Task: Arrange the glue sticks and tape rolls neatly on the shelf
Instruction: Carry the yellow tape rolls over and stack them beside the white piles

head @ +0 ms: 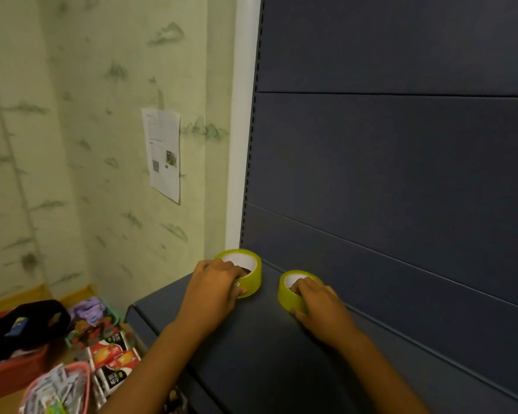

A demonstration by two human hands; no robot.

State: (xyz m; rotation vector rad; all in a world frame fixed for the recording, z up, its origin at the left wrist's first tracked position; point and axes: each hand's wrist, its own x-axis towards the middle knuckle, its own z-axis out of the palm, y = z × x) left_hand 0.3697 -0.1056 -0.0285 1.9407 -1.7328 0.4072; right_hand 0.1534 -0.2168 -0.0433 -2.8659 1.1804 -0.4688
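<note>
Two yellow-green tape rolls are seen lying flat on the dark blue shelf point(251, 354), close to its back panel point(401, 159). The left tape roll point(253, 277) sits at the far left corner of the shelf, just beside the slotted upright point(249, 162); the right tape roll point(289, 294) lies near it, a small gap of bare shelf being left between the two. Each roll is held by one hand. The left tape roll is gripped by the left hand point(214, 286), whose fingers are curled over the rim and into the white core while the thumb is pressed against the outer wall. The right tape roll is gripped by the right hand point(317, 303) in much the same way: the fingers are hooked into the core from above and the thumb is laid against the lower outer side (the fingertips themselves are hidden inside the rolls).

Beyond the shelf, a pale green wall point(102, 115) with a bamboo pattern is seen, and a printed sheet of paper point(163, 153) is stuck to it. On the floor at lower left, a red basket point(15, 375) with dark contents, a pink basket point(83, 380) of small packets, and some red and white boxes point(115, 360) are gathered beside the shelf end.
</note>
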